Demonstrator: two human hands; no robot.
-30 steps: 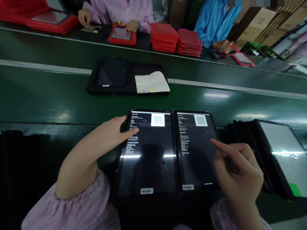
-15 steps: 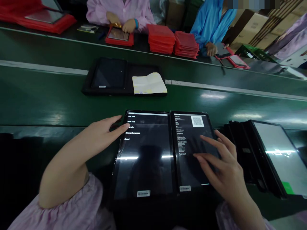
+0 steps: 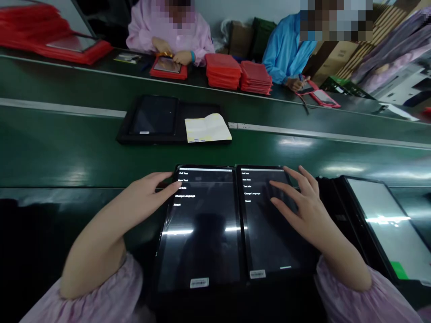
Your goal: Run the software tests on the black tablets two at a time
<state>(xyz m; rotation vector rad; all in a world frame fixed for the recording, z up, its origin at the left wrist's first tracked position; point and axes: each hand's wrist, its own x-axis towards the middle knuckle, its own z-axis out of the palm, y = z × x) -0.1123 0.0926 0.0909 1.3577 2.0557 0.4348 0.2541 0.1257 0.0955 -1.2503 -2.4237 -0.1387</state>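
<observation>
Lying side by side before us on the green bench (image 3: 74,161), the left tablet (image 3: 202,251) and right tablet (image 3: 266,242) show white menu text on dark, glossy screens, each with a barcode label (image 3: 199,282) near its lower edge. We see the left hand (image 3: 148,193), thumb and fingers parted, at the left tablet's upper left edge; whether it grips, we cannot tell. The right hand (image 3: 308,208) spreads loosely over the right tablet, holding nothing. Beyond their top edges, we note a green strip before a dark tray (image 3: 198,107); stacked devices (image 3: 380,202) stand near the right side.
</observation>
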